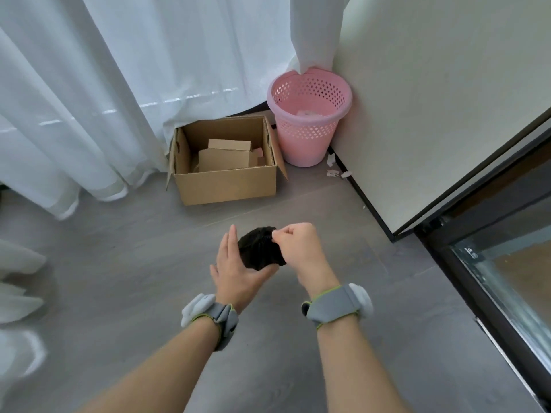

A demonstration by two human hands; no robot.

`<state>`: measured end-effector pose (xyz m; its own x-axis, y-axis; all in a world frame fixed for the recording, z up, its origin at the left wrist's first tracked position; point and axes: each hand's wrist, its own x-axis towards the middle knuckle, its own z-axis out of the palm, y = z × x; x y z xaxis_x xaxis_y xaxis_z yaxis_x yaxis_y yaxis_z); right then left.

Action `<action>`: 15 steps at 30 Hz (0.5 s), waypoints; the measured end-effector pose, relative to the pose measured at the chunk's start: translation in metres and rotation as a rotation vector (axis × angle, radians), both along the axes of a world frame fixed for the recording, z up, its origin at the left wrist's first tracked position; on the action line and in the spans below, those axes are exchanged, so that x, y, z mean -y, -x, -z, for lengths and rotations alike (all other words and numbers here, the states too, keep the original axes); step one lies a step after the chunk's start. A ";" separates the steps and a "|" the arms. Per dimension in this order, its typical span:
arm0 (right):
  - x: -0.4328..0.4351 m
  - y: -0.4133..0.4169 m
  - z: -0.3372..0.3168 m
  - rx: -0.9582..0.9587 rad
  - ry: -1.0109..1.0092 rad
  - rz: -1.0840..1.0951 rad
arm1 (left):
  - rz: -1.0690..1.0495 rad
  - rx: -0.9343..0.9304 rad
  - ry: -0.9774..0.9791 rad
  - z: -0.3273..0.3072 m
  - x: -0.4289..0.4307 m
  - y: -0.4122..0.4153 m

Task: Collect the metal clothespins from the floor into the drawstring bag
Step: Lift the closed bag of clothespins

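Cradling soft black drawstring bag (258, 247), both hands.

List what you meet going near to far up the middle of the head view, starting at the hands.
Left hand and right hand holding the black drawstring bag → bare grey floor → open cardboard box → white curtain.

the hands cover much of the black bag (258, 248); white shapes (18, 293) at left edge blurred.
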<state>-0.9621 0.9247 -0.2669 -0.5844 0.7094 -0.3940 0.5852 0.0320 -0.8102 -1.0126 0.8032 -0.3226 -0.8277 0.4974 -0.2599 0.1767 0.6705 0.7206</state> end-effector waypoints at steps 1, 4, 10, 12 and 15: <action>0.012 0.003 -0.005 0.055 -0.019 -0.025 | -0.014 -0.010 0.016 -0.017 0.010 -0.004; 0.036 0.005 -0.059 0.215 -0.066 -0.175 | 0.001 -0.048 0.059 -0.086 0.039 -0.001; 0.053 -0.006 -0.225 0.324 -0.083 -0.251 | 0.025 -0.138 0.098 -0.278 0.073 0.005; 0.060 -0.016 -0.280 0.349 -0.095 -0.296 | 0.058 -0.160 0.217 -0.332 0.090 -0.006; 0.073 -0.028 -0.323 0.402 -0.156 -0.406 | 0.162 -0.236 0.458 -0.375 0.115 -0.024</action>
